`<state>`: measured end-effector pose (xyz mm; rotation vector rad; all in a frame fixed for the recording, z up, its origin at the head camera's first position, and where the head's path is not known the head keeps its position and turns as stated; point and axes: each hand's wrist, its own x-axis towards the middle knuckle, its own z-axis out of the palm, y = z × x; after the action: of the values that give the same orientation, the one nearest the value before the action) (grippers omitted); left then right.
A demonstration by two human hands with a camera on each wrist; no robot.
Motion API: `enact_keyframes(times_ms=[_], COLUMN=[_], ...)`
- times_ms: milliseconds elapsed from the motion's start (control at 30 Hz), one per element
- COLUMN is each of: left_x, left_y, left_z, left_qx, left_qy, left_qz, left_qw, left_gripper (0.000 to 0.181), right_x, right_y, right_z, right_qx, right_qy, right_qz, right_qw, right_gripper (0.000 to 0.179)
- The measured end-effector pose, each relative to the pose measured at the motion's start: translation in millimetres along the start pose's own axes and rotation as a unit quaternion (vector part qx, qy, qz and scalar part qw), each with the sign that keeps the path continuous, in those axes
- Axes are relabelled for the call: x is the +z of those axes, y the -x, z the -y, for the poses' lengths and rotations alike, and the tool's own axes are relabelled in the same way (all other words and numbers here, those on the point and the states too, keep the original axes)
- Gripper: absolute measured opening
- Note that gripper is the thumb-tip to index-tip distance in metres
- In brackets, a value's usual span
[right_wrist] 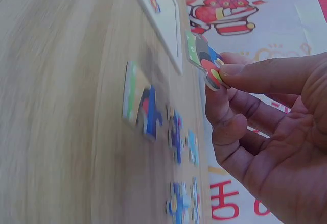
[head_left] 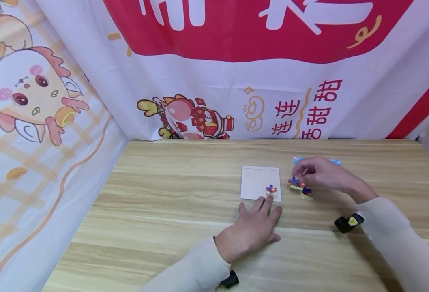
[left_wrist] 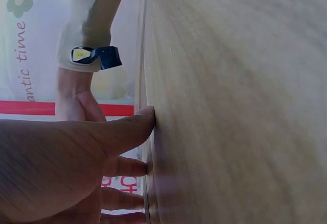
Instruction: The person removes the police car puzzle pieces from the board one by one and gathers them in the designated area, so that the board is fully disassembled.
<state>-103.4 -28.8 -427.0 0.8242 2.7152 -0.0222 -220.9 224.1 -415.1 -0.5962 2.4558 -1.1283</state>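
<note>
My right hand (head_left: 322,172) pinches a colourful jigsaw piece (right_wrist: 203,55) between thumb and index finger, raised above the table in the right wrist view. Below it lies another jigsaw piece (right_wrist: 137,99) with blue, green and dark printing. To the left is a square white puzzle tray (head_left: 254,182) with a raised rim. One jigsaw piece (head_left: 271,190) sits in its lower right corner. My left hand (head_left: 251,229) rests on the table with fingers spread, its fingertips at the tray's near edge. In the left wrist view, the thumb (left_wrist: 133,129) touches the wood.
Several more jigsaw pieces (right_wrist: 176,134) lie beyond on the wooden table (head_left: 163,202), partly hidden by my right hand in the head view, where a blue bit (head_left: 335,162) shows. Printed cloth (head_left: 214,81) hangs along the table's back and left sides.
</note>
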Motion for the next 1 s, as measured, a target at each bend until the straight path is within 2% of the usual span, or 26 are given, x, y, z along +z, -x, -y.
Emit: enact_keyframes(times_ms=[267,433,600,800,1000], left_x=[-0.6,-0.8,-0.7,0.0,0.2], left_y=[-0.4,0.0,-0.3,-1.3,-1.7], left_z=[0.1,0.5,0.8,1.8,2.3], left_qx=[0.003,0.004,0.005,0.004,0.007], left_qy=[0.005,0.007,0.01,0.008,0.004], left_qz=[0.003,0.005,0.009,0.012,0.009], left_qw=[1.0,1.0,0.9999,0.9999,0.9999], left_gripper=[0.07,0.07,0.07,0.07,0.071], right_x=[-10,-17,-21,-23,-25], right_y=[11.5,20.6,27.9,30.9,34.0], right_z=[-15,-25,-33,-41,-45], right_qx=[0.018,0.025,0.043,0.074,0.085], right_qy=[0.038,0.043,0.051,0.05,0.046], right_qz=[-0.013,-0.012,0.0,0.01,0.021], right_qw=[0.999,0.9987,0.9978,0.9959,0.9952], right_gripper=[0.019,0.021,0.028,0.025,0.026])
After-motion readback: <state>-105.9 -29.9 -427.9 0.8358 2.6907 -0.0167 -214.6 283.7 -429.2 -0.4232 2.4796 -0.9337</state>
